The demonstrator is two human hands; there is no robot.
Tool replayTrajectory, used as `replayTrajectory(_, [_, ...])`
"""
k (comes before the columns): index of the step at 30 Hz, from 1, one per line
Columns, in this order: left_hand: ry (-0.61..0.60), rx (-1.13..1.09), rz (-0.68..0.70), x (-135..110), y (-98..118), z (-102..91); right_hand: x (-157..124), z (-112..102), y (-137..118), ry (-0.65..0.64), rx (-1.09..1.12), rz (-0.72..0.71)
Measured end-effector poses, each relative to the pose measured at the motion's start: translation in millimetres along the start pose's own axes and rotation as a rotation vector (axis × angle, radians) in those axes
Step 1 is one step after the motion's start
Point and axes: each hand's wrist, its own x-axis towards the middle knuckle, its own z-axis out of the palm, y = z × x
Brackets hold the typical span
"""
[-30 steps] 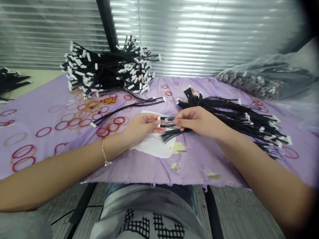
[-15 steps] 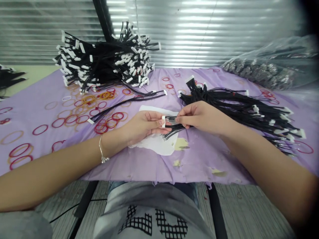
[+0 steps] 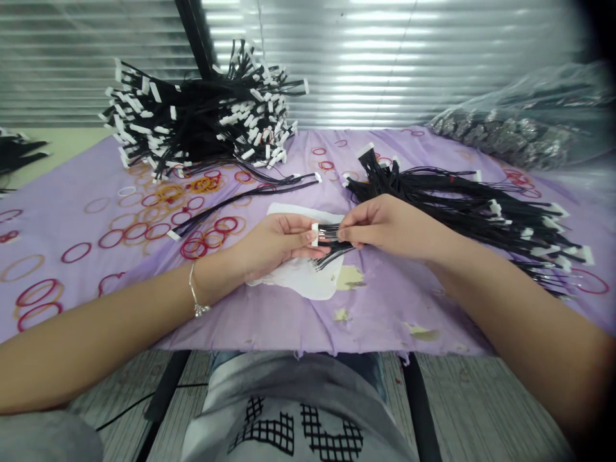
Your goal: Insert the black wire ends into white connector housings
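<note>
Between thumb and fingers, my left hand (image 3: 283, 242) pinches a white connector (image 3: 315, 235), gripping it near the middle of the table. Thin black wires (image 3: 329, 231) run from that connector to the right. My right hand (image 3: 380, 224) is closed on these wires, thumb against forefinger, a short way from the connector. Loose wire ends with metal tips (image 3: 318, 264) hang below, over a white sheet (image 3: 320, 290) on the purple cloth (image 3: 289, 324). Behind and right of my right hand lies a bundle of black wires with white connectors (image 3: 433, 192).
A tall heap of black cables with white connectors (image 3: 192, 119) stands at the back left. Red and yellow rubber bands (image 3: 206, 240) are scattered on the left. Two connector-ended cables (image 3: 240, 194) lie behind my left hand. A clear bag of metal parts (image 3: 505, 138) sits back right.
More wires now show side by side between the connector and my right fingertips. Both hands keep nearly the same place, and the view has shifted slightly.
</note>
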Motion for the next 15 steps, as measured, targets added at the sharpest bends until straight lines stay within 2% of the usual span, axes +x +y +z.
replayTrajectory(15, [0.035, 0.017, -0.034, 0.1, 2.0, 1.9, -0.4, 0.9, 0.1, 0.010, 0.017, -0.047])
